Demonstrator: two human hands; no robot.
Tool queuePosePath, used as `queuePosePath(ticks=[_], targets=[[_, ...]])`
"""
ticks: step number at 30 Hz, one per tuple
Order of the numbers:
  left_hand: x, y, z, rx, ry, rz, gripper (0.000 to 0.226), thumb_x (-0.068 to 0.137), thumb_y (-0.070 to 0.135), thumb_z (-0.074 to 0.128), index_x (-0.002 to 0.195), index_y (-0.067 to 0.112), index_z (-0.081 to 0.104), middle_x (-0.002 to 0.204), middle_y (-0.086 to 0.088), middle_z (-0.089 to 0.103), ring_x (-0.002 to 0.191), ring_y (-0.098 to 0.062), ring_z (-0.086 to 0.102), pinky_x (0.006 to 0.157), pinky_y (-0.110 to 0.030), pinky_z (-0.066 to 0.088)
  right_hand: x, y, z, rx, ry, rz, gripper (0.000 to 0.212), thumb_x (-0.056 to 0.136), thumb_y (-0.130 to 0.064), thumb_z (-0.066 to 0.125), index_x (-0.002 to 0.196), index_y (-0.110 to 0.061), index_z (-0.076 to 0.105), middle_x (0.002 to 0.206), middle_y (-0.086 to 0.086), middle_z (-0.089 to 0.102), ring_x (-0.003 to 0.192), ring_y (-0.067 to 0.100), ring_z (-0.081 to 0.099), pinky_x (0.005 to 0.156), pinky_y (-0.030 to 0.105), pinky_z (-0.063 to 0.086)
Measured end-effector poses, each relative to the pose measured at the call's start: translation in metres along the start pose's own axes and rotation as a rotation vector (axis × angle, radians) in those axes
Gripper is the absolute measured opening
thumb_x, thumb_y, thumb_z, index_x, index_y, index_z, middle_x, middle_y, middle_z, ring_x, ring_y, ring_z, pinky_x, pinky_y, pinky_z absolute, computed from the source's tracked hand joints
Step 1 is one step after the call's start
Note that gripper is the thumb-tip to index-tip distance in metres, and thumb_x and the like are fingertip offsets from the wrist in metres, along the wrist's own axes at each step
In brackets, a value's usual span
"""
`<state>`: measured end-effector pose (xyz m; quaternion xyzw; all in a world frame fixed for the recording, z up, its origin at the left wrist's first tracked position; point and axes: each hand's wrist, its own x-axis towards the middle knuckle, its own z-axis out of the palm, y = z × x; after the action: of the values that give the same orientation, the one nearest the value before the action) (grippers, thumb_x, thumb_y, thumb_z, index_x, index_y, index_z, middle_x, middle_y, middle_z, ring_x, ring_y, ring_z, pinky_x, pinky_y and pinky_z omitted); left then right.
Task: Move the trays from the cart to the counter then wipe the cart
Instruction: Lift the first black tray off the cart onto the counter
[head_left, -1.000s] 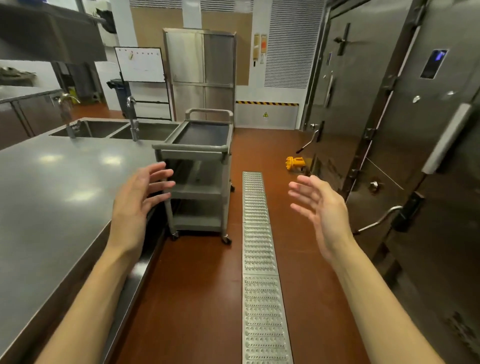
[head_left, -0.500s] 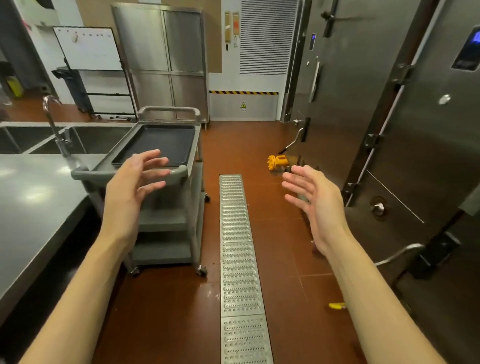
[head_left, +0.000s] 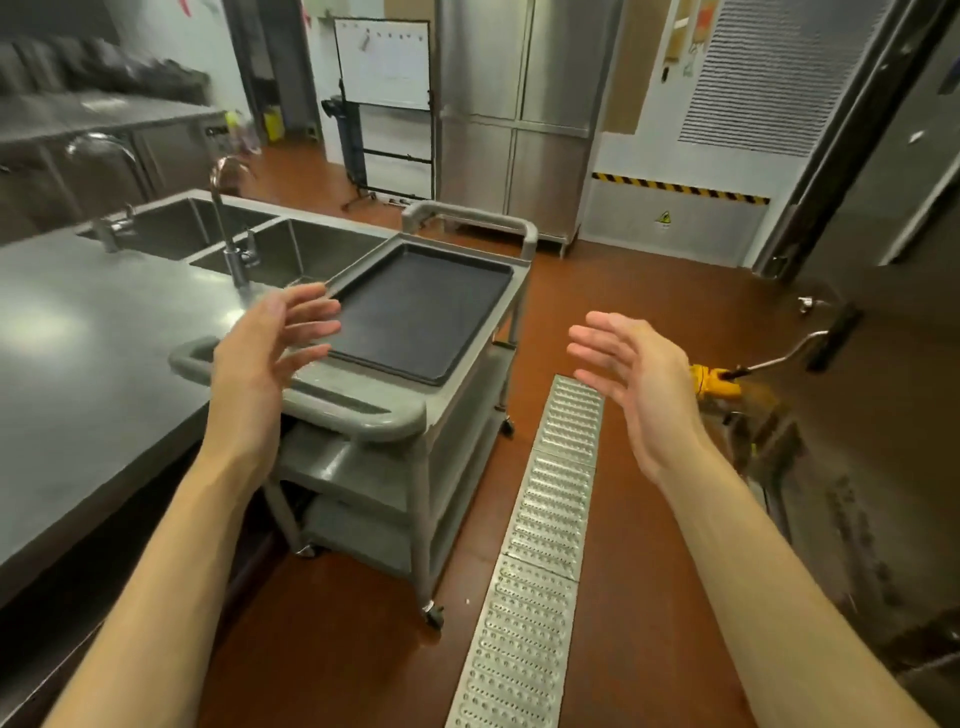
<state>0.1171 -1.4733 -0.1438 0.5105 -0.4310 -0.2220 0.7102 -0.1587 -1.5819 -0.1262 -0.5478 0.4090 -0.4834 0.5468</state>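
A grey three-shelf cart (head_left: 363, 410) on wheels stands against the steel counter (head_left: 88, 364). A black tray (head_left: 421, 312) lies flat on the cart's top shelf. My left hand (head_left: 260, 358) is raised in front of the cart's near handle, at the tray's near left corner, fingers spread and holding nothing. My right hand (head_left: 639, 384) hovers to the right of the cart over the floor, also open and empty. The two lower shelves look bare where they show.
A double sink (head_left: 291, 249) with a tap (head_left: 228, 228) lies at the counter's far end. A metal floor drain grate (head_left: 540, 545) runs along the red floor right of the cart. Steel cold-room doors (head_left: 883, 312) line the right; a steel cabinet (head_left: 519, 119) and whiteboard (head_left: 382, 62) stand behind.
I have come closer to the cart, which now fills the middle of the view. Both hands stay raised and open, the left now over the cart's near handle.
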Motion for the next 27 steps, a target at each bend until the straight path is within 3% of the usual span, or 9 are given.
queuePosePath(ticks=[12,20,24,27], targets=[[0.217,-0.089,0.180,0.114,0.158,0.007,0.050,0.098,0.052,0.036,0.121,0.017,0.065,0.121,-0.010,0.068,0.114,-0.028,0.064,0.102,-0.049,0.048,0.324,0.008,-0.063,0.051,-0.170,0.015,0.030,0.104,-0.031,0.046,0.120,-0.014,0.066,0.115,0.003,0.075,0.109,0.016,0.071,0.101,0.044,0.054],[0.260,-0.124,0.254,0.193,0.467,0.025,0.045,0.097,0.049,0.039,0.115,0.020,0.066,0.120,-0.011,0.068,0.114,-0.028,0.063,0.105,-0.050,0.046,0.499,0.024,-0.072,0.067,-0.486,0.094,0.034,0.103,-0.026,0.048,0.126,-0.007,0.065,0.115,0.009,0.075,0.107,0.022,0.072,0.100,0.045,0.055],[0.268,-0.124,0.268,0.237,0.649,0.016,0.046,0.090,0.056,0.046,0.113,0.022,0.067,0.119,-0.012,0.068,0.110,-0.026,0.064,0.105,-0.052,0.045,0.561,0.019,-0.045,0.105,-0.629,0.142,0.034,0.101,-0.024,0.052,0.125,-0.004,0.065,0.114,0.013,0.075,0.108,0.025,0.072,0.101,0.046,0.054],[0.281,-0.129,0.276,0.282,0.770,0.028,0.043,0.094,0.050,0.041,0.113,0.020,0.065,0.119,-0.013,0.067,0.108,-0.025,0.065,0.103,-0.049,0.046,0.597,0.024,-0.017,0.115,-0.739,0.150,0.031,0.100,-0.024,0.052,0.119,-0.007,0.068,0.112,0.012,0.076,0.107,0.025,0.072,0.101,0.046,0.054]])
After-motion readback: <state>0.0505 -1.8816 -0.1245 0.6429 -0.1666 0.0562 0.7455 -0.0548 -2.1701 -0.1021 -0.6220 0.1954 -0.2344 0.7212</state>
